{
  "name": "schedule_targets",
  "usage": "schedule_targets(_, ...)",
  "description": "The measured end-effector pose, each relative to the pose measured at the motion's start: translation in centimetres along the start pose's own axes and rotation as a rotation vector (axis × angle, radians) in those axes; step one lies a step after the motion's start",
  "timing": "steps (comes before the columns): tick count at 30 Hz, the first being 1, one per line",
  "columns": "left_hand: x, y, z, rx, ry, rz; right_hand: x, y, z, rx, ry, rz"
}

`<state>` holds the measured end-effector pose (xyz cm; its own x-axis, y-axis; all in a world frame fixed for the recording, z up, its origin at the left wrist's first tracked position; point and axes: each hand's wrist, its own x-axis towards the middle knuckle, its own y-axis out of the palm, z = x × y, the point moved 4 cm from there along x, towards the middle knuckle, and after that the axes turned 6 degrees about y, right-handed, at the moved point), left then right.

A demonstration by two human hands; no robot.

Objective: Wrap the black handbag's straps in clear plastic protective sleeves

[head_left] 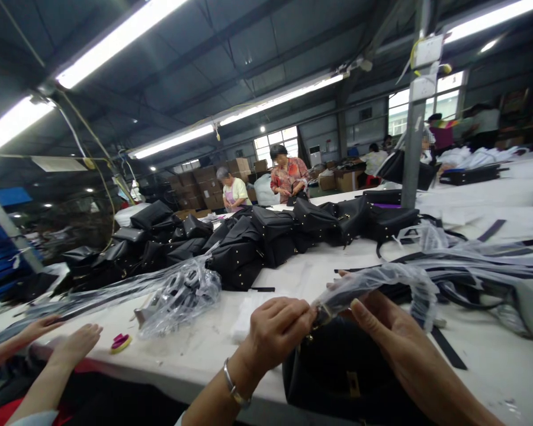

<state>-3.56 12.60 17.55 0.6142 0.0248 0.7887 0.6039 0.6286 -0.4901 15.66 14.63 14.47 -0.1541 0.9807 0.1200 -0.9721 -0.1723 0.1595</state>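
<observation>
A black handbag with a gold clasp stands at the table's near edge in front of me. Its curved handle is wrapped in clear plastic film. My left hand, with a silver bangle at the wrist, is closed in a pinch on the left end of the wrapped handle, beside a small gold fitting. My right hand grips the handle farther along, thumb on the near side and fingers behind it. Part of the bag is hidden by my right hand.
Black bags are piled along the white table. Plastic-wrapped handles lie to the left, near a pink and yellow tape roll. Black straps lie right, by a metal post. A co-worker's hands are at left.
</observation>
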Motion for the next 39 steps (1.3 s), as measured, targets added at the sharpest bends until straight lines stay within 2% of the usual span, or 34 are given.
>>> schedule_targets(4,-2.4,0.2,-0.2,-0.025,-0.017,0.020,-0.1,0.4,-0.2,0.174,0.034,0.022)
schedule_targets(8,-3.5,0.1,0.9,-0.096,-0.223,-0.031,0.5,-0.7,0.4,0.469,-0.001,-0.084)
schedule_targets(10,-3.6,0.2,1.6,-0.116,-0.305,-0.038,1.0,-1.4,0.7,0.524,-0.015,-0.113)
schedule_targets(12,-3.7,0.2,1.8,-0.100,-0.324,-0.044,1.3,-2.0,0.5,0.483,0.006,-0.125)
schedule_targets(15,-4.3,0.5,1.6,-0.047,-0.307,-0.022,0.9,-3.1,-0.3,0.183,0.056,-0.119)
schedule_targets(17,-5.2,0.9,1.1,-0.019,-0.256,0.022,0.0,-4.5,-0.4,-0.126,-0.024,-0.218)
schedule_targets(19,-6.1,1.3,0.7,-0.016,-0.241,0.068,-1.1,-6.1,0.5,-0.459,-0.265,-0.457)
schedule_targets(21,-6.9,1.4,1.0,-0.071,-0.334,0.079,-2.1,-6.9,1.6,-0.756,-0.551,-0.663)
schedule_targets(22,-7.1,1.3,1.3,-0.125,-0.414,0.067,-2.1,-7.0,1.9,-0.871,-0.653,-0.697)
schedule_targets(24,-6.9,1.0,2.1,-0.268,-0.595,0.005,-1.2,-7.0,1.8,-1.030,-0.704,-0.611)
schedule_targets(27,-5.6,1.0,2.9,-0.539,-0.879,-0.111,1.0,-7.2,0.4,-1.095,-0.523,-0.404)
schedule_targets(29,-4.0,1.4,2.9,-0.731,-1.007,-0.157,2.0,-7.5,-0.2,-1.065,-0.411,-0.351)
schedule_targets(32,-1.6,2.4,2.3,-1.001,-1.070,-0.128,2.7,-8.0,0.1,-0.976,-0.376,-0.351)
schedule_targets(34,-0.6,3.2,1.8,-1.102,-1.079,-0.048,2.8,-8.4,0.8,-0.899,-0.384,-0.357)
schedule_targets(37,-0.4,4.8,1.3,-1.126,-1.051,0.097,3.0,-9.2,1.7,-0.824,-0.349,-0.391)
schedule_targets(39,-0.8,5.8,1.1,-1.124,-1.007,0.144,3.1,-10.0,1.9,-0.812,-0.332,-0.416)
